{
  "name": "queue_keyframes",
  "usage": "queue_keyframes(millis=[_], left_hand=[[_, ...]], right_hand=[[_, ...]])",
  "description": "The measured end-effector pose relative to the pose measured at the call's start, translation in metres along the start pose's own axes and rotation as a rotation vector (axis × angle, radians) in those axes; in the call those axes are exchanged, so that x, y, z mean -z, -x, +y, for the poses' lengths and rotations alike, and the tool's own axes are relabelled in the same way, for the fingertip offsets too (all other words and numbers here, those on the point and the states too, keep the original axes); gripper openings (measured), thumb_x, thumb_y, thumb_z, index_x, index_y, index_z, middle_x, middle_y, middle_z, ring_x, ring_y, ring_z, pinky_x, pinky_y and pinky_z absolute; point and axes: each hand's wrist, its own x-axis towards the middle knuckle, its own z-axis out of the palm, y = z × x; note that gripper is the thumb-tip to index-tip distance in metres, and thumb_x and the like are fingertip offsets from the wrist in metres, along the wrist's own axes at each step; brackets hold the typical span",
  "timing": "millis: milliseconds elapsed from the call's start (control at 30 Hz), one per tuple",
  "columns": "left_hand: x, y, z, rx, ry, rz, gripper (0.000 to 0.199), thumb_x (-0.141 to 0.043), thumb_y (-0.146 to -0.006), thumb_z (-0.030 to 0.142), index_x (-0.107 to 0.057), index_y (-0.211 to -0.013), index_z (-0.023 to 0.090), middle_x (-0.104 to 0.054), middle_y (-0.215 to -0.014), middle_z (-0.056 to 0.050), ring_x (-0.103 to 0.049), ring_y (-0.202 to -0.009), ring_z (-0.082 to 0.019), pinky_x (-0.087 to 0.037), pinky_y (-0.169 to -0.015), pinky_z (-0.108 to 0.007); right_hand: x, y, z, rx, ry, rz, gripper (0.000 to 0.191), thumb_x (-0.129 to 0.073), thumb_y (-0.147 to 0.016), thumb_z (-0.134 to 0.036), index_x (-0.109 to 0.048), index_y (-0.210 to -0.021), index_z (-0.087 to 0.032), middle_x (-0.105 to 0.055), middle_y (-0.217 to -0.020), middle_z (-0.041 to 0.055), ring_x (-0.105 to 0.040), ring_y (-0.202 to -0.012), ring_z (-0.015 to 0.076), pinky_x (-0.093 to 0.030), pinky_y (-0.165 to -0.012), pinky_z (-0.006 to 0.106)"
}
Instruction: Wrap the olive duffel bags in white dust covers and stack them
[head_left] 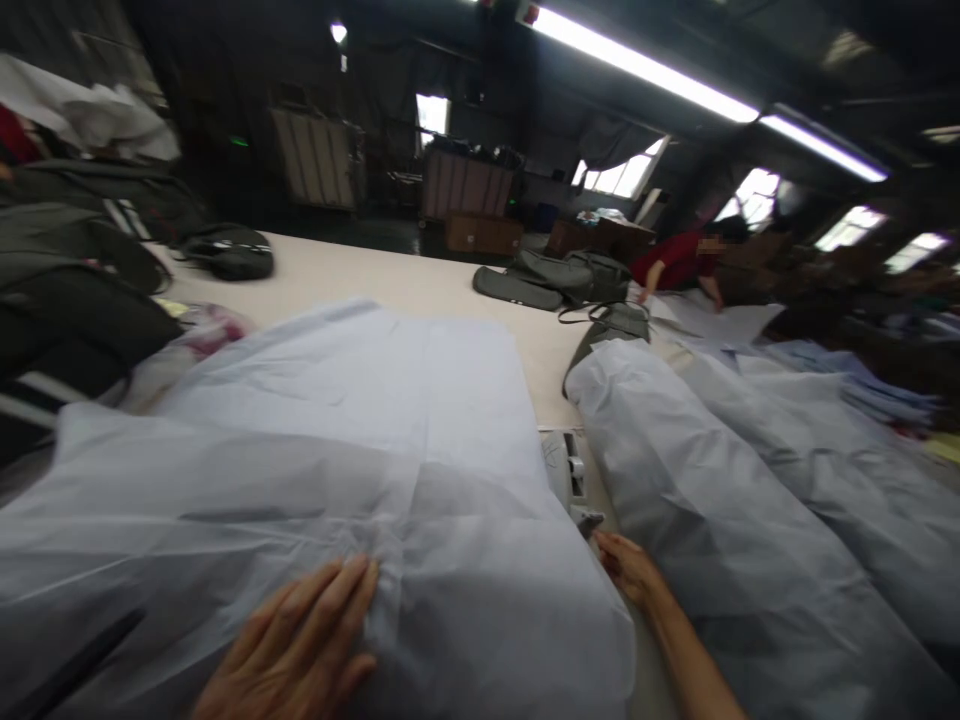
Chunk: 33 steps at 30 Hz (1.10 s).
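Note:
A large white sheet-like bag point(465, 400) lies spread over the table in front of me, wrinkled near its middle. My left hand point(300, 640) rests palm down on it, fingers extended. At the bag's right edge is my right hand point(626, 568), fingers bent together beside a small grey-white device point(566, 470); what its fingertips hold, if anything, is too blurred to tell. Part of the device is hidden under the bag. A dark strip-like shape point(90, 660) shows through or on the bag at lower left.
Filled white bags point(697, 470) lie along the right. Dark bags point(67, 290) are piled at left, and others point(555, 280) sit on the pale table point(337, 265) farther back. A person in red point(679, 262) handles white sheets at back right.

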Motion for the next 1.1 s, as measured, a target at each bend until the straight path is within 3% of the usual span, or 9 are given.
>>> queue_keyframes(millis=[133, 267, 367, 467, 533, 633, 767, 933, 1100], left_hand=[[0.004, -0.001, 0.006, -0.019, -0.059, -0.07, 0.046, -0.041, -0.1, 0.047, -0.049, -0.141, 0.028, -0.066, -0.126, 0.001, -0.054, -0.117, -0.018, -0.025, -0.112, -0.031], [-0.001, 0.003, 0.007, -0.025, -0.109, -0.123, 0.046, -0.05, -0.096, 0.051, -0.056, -0.132, 0.023, -0.062, -0.129, 0.0, -0.048, -0.122, -0.018, -0.022, -0.113, -0.032], [-0.002, 0.004, 0.008, -0.014, -0.094, -0.124, 0.046, -0.051, -0.096, 0.049, -0.055, -0.133, 0.022, -0.061, -0.13, -0.001, -0.046, -0.124, -0.019, -0.021, -0.112, -0.034], [-0.002, 0.003, 0.009, -0.005, -0.059, -0.118, 0.044, -0.051, -0.097, 0.047, -0.054, -0.133, 0.022, -0.06, -0.131, -0.001, -0.046, -0.124, -0.02, -0.02, -0.112, -0.035], [-0.004, 0.003, 0.01, 0.003, -0.048, -0.123, 0.043, -0.051, -0.098, 0.045, -0.053, -0.135, 0.024, -0.059, -0.133, 0.0, -0.045, -0.124, -0.02, -0.02, -0.112, -0.036], [-0.007, 0.005, 0.012, 0.001, -0.05, -0.101, 0.039, -0.052, -0.098, 0.04, -0.053, -0.135, 0.027, -0.058, -0.134, 0.0, -0.045, -0.125, -0.021, -0.02, -0.113, -0.039], [-0.01, 0.008, 0.013, -0.017, -0.066, -0.058, 0.039, -0.052, -0.097, 0.036, -0.053, -0.135, 0.027, -0.056, -0.134, -0.003, -0.044, -0.126, -0.024, -0.022, -0.112, -0.044], [-0.01, 0.008, 0.013, -0.022, -0.062, -0.043, 0.04, -0.051, -0.097, 0.037, -0.052, -0.135, 0.025, -0.058, -0.128, -0.004, -0.043, -0.125, -0.025, -0.025, -0.11, -0.043], [-0.011, 0.008, 0.013, -0.021, -0.079, -0.054, 0.038, -0.051, -0.097, 0.037, -0.053, -0.134, 0.026, -0.058, -0.129, -0.004, -0.043, -0.124, -0.025, -0.026, -0.108, -0.043]], right_hand=[[0.018, -0.001, -0.014, 0.097, 0.489, 0.025, 0.023, -0.07, -0.042, -0.043, -0.053, -0.038, -0.028, -0.055, -0.041, 0.0009, -0.053, -0.042, 0.0205, -0.041, -0.045, 0.034], [0.011, 0.019, -0.082, 0.376, 0.773, -0.01, 0.035, -0.061, -0.052, -0.062, -0.071, -0.058, -0.029, -0.071, -0.064, 0.0064, -0.068, -0.071, 0.0324, -0.052, -0.066, 0.042], [-0.035, 0.076, -0.162, 0.573, 0.803, -0.138, 0.045, -0.063, -0.063, -0.065, -0.073, -0.079, -0.025, -0.075, -0.083, 0.0045, -0.068, -0.084, 0.0285, -0.053, -0.075, 0.035], [-0.105, 0.155, -0.229, 0.793, 0.915, -0.519, 0.033, -0.064, -0.075, -0.055, -0.07, -0.077, -0.023, -0.07, -0.078, 0.0026, -0.064, -0.079, 0.0203, -0.05, -0.075, 0.028], [-0.153, 0.203, -0.25, 0.858, 0.997, -0.795, 0.022, -0.065, -0.08, -0.043, -0.068, -0.073, -0.022, -0.067, -0.075, 0.0001, -0.061, -0.074, 0.0155, -0.047, -0.073, 0.024], [-0.214, 0.243, -0.253, 0.904, 1.152, -1.101, 0.011, -0.068, -0.079, -0.031, -0.068, -0.074, -0.021, -0.066, -0.075, -0.0024, -0.059, -0.071, 0.0119, -0.044, -0.069, 0.021], [-0.266, 0.239, -0.237, 1.078, 1.534, -1.135, 0.007, -0.07, -0.075, -0.028, -0.071, -0.075, -0.021, -0.067, -0.074, -0.0022, -0.058, -0.068, 0.0119, -0.038, -0.061, 0.023], [-0.293, 0.227, -0.228, 1.18, 1.834, -1.086, 0.008, -0.071, -0.077, -0.03, -0.072, -0.075, -0.022, -0.066, -0.064, -0.0016, -0.057, -0.059, 0.0132, -0.033, -0.055, 0.025], [-0.303, 0.227, -0.237, 1.579, 1.958, -1.001, 0.039, -0.071, -0.077, -0.055, -0.069, -0.078, -0.016, -0.069, -0.08, 0.0075, -0.063, -0.076, 0.0205, -0.04, -0.077, 0.034]])
